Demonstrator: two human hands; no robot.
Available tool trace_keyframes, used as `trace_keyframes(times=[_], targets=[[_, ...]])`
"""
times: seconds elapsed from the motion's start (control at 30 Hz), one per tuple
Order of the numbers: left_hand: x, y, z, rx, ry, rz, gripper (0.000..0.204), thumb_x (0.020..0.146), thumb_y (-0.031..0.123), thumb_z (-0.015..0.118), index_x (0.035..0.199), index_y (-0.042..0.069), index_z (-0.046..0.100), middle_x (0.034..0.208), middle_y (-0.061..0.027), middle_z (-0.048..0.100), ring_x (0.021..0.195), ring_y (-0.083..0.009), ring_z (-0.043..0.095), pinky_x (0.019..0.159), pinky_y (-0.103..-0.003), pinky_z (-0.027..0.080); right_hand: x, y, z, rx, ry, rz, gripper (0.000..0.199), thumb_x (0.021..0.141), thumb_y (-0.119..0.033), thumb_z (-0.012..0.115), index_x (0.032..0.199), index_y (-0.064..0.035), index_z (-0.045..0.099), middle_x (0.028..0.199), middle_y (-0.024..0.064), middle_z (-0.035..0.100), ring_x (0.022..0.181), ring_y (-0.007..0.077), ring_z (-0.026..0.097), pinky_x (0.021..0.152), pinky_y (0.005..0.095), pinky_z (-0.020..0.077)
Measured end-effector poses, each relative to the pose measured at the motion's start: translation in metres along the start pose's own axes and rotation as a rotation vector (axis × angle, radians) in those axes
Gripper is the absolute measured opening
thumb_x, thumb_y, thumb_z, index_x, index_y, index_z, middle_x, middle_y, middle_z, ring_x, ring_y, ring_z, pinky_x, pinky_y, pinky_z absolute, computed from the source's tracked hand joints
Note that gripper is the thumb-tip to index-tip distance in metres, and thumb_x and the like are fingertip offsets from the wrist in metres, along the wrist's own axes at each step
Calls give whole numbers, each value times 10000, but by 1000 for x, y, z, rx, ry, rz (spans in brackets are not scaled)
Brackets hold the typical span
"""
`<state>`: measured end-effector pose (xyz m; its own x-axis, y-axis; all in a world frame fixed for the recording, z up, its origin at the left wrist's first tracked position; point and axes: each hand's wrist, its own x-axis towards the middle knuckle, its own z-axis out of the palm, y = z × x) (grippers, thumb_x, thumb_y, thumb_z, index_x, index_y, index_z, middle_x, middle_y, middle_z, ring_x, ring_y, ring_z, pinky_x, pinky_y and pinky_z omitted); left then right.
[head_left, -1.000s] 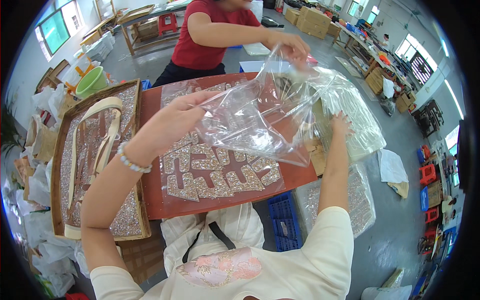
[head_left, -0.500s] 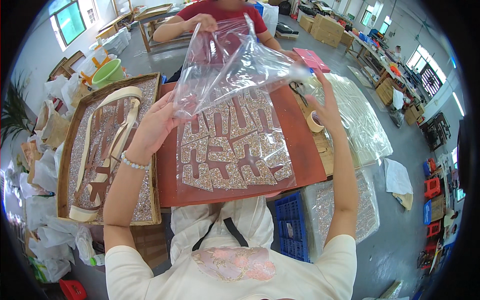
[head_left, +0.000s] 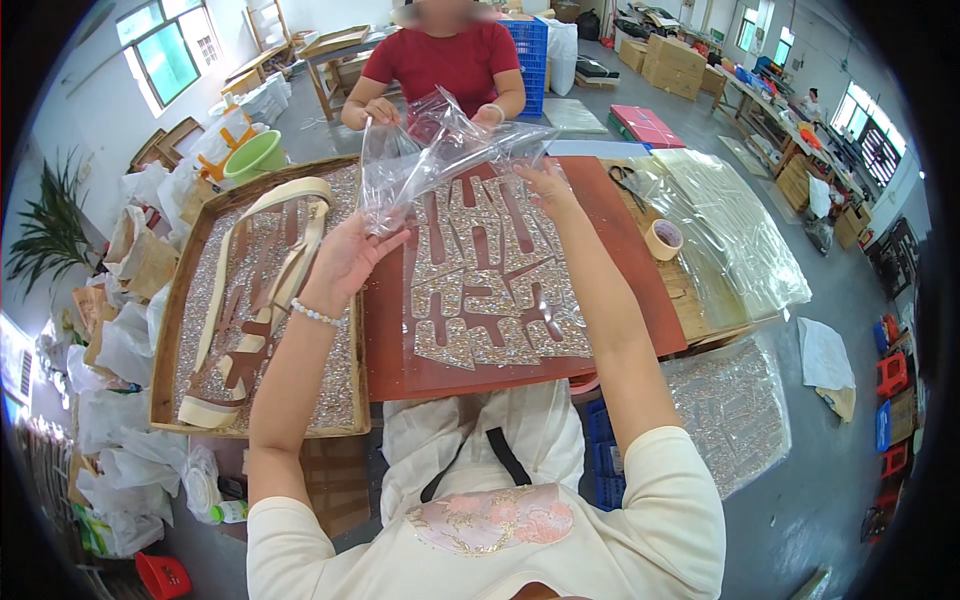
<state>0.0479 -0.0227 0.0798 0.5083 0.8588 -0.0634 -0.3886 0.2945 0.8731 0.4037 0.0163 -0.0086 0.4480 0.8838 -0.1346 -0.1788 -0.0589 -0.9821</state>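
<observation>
A loose clear plastic sheet (head_left: 455, 165) hangs crumpled above the far part of the red-brown board (head_left: 640, 290). My left hand (head_left: 345, 258) grips its near left edge, one finger stretched out to the right. My right hand (head_left: 547, 190) has its fingertips at the sheet's right edge and appears to pinch it. Across from me, a person in a red top has both hands at the far side of the same sheet. Below it, glittery cut pieces (head_left: 490, 300) with slot-shaped gaps lie in a close pattern under a flat clear film on the board.
Left stands a wooden tray (head_left: 160, 375) of glittery grains with a cream strap (head_left: 225, 290) and brown strips. Right of the board lie a tape roll (head_left: 663, 239), scissors (head_left: 627, 182) and stacked clear film (head_left: 740, 220). A blue crate (head_left: 604, 455) sits below the board's near edge.
The sheet has come lower and lies farther off. My right hand has moved left and inward to its edge. The person opposite has lowered their hands. My view has shifted.
</observation>
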Motion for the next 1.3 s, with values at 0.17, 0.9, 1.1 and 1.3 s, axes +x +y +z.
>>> trace_keyframes(times=[0.17, 0.9, 1.1, 1.3], targets=[[-3, -5, -36, -144, -22, -44, 325, 996, 116, 432, 1292, -19, 452, 1238, -151, 558, 1133, -257, 557, 1014, -488, 480, 29, 36, 9, -19, -69, -172, 309, 789, -292, 773, 1010, -80, 732, 791, 10, 672, 580, 140, 559, 565, 288, 442], [-21, 6, -134, 427, -60, -14, 568, 955, -6, 461, 1451, -43, 186, 1201, -240, 574, 1037, -328, 644, 921, -386, 552, -49, 1, -107, -1394, 457, -1244, 89, 827, -157, 651, 862, -76, 661, 862, 55, 564, 860, 256, 554, 749, 393, 430], [16, 11, -52, 178, -57, 176, 644, 943, -34, 445, 1481, -13, 92, 1280, -254, 519, 1081, -337, 619, 960, -393, 529, -102, -36, -58, -1038, 305, -1248, 228, 811, -118, 681, 1034, -80, 648, 976, 91, 596, 965, 288, 561, 846, 411, 447], [23, -27, 15, 85, -104, 169, 555, 921, -42, 479, 1425, -5, 248, 1248, -192, 560, 1129, -302, 596, 985, -373, 507, -158, -41, 54, -978, -143, -1379, 567, 800, -214, 707, 1323, -108, 513, 1245, 110, 569, 1184, 293, 493, 1019, 403, 379]])
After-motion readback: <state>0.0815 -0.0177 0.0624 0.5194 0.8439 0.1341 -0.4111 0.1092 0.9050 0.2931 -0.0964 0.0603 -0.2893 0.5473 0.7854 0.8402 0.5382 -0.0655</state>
